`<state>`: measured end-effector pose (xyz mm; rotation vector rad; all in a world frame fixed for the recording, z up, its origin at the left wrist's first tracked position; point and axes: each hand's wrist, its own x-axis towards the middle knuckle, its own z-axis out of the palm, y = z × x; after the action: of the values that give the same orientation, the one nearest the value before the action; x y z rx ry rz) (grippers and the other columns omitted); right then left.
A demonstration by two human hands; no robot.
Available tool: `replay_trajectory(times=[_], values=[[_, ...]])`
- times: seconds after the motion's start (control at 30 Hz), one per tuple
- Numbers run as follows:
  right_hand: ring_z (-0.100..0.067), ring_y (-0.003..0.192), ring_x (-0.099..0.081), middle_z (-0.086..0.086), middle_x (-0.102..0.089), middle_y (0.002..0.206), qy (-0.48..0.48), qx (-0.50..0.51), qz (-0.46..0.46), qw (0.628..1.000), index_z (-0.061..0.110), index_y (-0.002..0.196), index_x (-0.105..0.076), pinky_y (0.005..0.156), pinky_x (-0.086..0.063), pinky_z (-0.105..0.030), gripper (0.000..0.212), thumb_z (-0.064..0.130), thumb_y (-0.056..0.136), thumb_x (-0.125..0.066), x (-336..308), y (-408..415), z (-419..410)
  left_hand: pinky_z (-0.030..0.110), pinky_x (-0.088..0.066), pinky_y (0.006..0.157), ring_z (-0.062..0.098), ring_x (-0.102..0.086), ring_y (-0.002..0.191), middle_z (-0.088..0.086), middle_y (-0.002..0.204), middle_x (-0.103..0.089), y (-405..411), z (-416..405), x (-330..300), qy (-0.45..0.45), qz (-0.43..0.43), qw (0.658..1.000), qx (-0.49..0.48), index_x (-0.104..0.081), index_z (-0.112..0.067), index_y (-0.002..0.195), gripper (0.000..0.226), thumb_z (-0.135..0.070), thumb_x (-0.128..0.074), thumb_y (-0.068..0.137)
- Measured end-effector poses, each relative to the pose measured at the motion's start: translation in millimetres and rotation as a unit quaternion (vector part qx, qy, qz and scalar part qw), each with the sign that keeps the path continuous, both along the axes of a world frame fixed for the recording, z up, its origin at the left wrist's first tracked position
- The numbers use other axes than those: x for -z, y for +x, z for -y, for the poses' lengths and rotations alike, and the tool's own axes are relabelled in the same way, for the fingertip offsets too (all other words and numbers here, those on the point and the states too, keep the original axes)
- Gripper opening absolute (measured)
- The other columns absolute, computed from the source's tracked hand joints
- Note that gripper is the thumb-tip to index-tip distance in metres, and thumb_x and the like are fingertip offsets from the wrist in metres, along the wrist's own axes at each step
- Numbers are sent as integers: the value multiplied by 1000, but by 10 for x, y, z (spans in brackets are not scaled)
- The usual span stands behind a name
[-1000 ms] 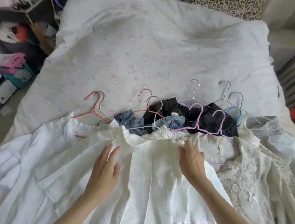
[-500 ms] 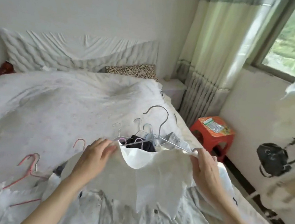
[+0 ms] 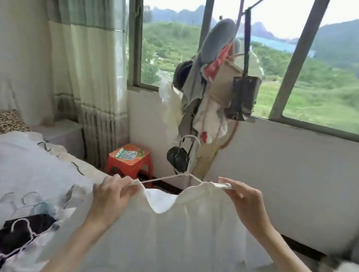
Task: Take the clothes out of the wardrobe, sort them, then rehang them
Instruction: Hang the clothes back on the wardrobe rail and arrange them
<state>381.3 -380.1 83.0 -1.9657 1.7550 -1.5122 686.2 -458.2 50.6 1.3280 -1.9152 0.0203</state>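
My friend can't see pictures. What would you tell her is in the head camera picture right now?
Two hands hold up a white garment on a white hanger, the left hand and right hand each gripping a shoulder. Behind it, a coat stand piled with clothes and bags stands before a window overlooking green hills.

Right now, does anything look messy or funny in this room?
Yes. The coat stand by the window is heaped with bags and clothes in a lopsided bundle. Hangers lie scattered on the bed. The white top on its hanger looks fine.
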Motion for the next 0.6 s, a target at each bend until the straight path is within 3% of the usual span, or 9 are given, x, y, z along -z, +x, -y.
replay_trajectory(times=[0.13, 0.23, 0.33, 0.4, 0.43, 0.5, 0.6], values=[[3, 95, -62, 11, -67, 104, 19, 40, 44, 998, 26, 105, -68, 84, -46, -10, 27, 29, 78, -61, -102, -672, -579, 32, -26, 61, 28, -53, 59, 0, 59, -49, -913, 36, -134, -51, 44, 995, 68, -63, -20, 67, 41, -47, -38, 84], [14, 108, -52, 22, -59, 114, 96, 59, 57, 992, 30, 109, -64, 91, -38, -6, 35, 46, 81, -52, -139, -1181, -1027, 31, -20, 67, 23, -49, 62, -8, 59, -41, -1696, -52, -271, -44, -24, 989, 141, -61, -27, 67, 35, -49, -39, 83], [10, 110, -51, 21, -57, 115, 124, 133, 81, 980, 28, 112, -62, 95, -36, -6, 32, 40, 89, -45, -224, -1825, -1453, 28, -13, 64, 16, -43, 66, -10, 58, -39, -2521, -210, -389, -39, -81, 973, 213, -53, -29, 71, 29, -53, -40, 82], [2, 105, -54, 18, -59, 110, 141, 201, 29, 969, 26, 113, -63, 92, -39, -13, 31, 40, 91, -47, -302, -2228, -1732, 27, -13, 67, 16, -44, 71, -8, 62, -45, -3030, -326, -463, -24, -103, 962, 251, -55, -31, 65, 35, -57, -38, 80], [0, 95, -56, 17, -60, 100, 151, 241, -4, 959, 29, 102, -65, 86, -41, -18, 30, 47, 89, -45, -339, -2400, -1874, 27, -14, 68, 16, -45, 72, -8, 64, -47, -3276, -386, -484, -21, -112, 956, 269, -58, -27, 65, 40, -58, -37, 79], [-3, 70, -51, 12, -52, 76, 162, 315, -64, 933, 27, 70, -51, 68, -39, -24, 34, 55, 87, -42, -406, -2695, -2159, 26, -15, 70, 17, -46, 73, -7, 66, -51, -3753, -543, -501, -16, -119, 944, 306, -60, -22, 66, 47, -60, -35, 78], [-13, 64, -41, 6, -38, 65, 165, 418, -146, 882, 25, 61, -30, 61, -33, -30, 41, 45, 93, -44, -418, -3060, -2598, 27, -18, 71, 18, -48, 73, -7, 70, -52, -4436, -827, -438, 8, -111, 923, 367, -59, -26, 69, 44, -61, -34, 78]])
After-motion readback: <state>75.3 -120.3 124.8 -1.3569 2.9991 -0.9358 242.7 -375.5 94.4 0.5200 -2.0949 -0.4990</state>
